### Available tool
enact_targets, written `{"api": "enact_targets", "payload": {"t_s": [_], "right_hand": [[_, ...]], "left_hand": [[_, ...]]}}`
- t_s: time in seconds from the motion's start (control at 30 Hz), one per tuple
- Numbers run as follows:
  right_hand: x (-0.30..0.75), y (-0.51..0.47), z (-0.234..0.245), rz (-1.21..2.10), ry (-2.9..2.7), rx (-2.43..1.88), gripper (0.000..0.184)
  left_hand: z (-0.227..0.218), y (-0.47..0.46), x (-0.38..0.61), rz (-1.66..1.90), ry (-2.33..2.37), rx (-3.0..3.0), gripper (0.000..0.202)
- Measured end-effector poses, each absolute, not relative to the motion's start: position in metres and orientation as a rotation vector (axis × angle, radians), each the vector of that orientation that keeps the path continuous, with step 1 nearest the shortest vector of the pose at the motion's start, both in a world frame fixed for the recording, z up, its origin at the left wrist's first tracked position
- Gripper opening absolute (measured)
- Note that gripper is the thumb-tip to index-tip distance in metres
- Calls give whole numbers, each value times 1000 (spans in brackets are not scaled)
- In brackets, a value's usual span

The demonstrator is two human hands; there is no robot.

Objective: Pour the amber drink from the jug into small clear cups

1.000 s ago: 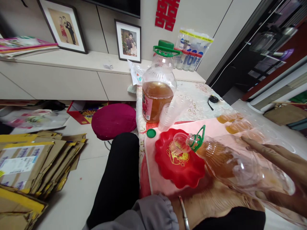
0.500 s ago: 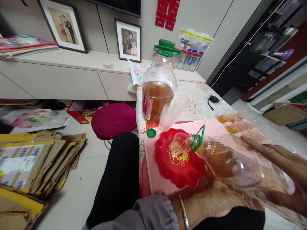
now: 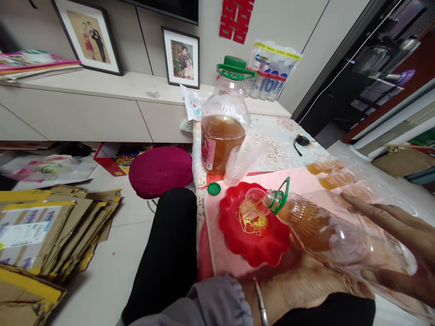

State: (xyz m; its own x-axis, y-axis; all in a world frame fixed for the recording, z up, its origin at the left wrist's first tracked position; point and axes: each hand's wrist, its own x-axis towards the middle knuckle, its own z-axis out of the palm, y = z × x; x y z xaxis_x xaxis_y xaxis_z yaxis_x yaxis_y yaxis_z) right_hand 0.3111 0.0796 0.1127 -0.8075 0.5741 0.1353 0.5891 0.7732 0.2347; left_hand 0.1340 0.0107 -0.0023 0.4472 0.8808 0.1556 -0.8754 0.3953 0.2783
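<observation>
A large clear plastic bottle [image 3: 322, 226] of amber liquid lies tilted, its open mouth with a green ring over a small clear cup [image 3: 253, 204]. The cup stands on a red scalloped plate [image 3: 238, 242]. My left hand [image 3: 299, 283], a bangle on its wrist, supports the bottle from below. My right hand [image 3: 390, 222] wraps over the bottle's far end, with the thumb underneath. A loose green cap [image 3: 214, 189] rests just left of the plate.
A second big bottle [image 3: 224, 122] with a green lid stands upright behind, next to a stack of clear cups [image 3: 243, 158]. Cups with amber liquid [image 3: 328, 168] sit on the pink mat [image 3: 299, 179]. Flattened cardboard [image 3: 50, 226] and a magenta cushion [image 3: 159, 170] lie on the floor.
</observation>
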Motion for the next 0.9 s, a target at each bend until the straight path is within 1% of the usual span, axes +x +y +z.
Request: {"api": "enact_targets", "payload": {"t_s": [0.1,0.17,0.33,0.47,0.57,0.73,0.8,0.9], "right_hand": [[313,80,112,-417,-2913,-941,87],[316,80,112,-426,-2917,-940,87],[318,80,112,-421,-2923,-980,89],[314,81,112,-431,-2927,-961,88],[311,80,112,-418,-2917,-936,88],[311,78,114,-439,-2911,-950,88],[311,78,114,-430,-2907,-947,88],[311,79,114,-425,-2901,-922,86]], "left_hand": [[-1,10,133,1123,-9,365,63],[-3,11,135,1122,-8,381,60],[-7,11,139,1107,48,327,60],[-4,11,135,1091,32,376,55],[-4,11,134,1079,22,397,59],[-7,11,139,1117,29,356,72],[-7,11,140,1113,44,347,73],[-6,11,138,1109,67,354,70]]}}
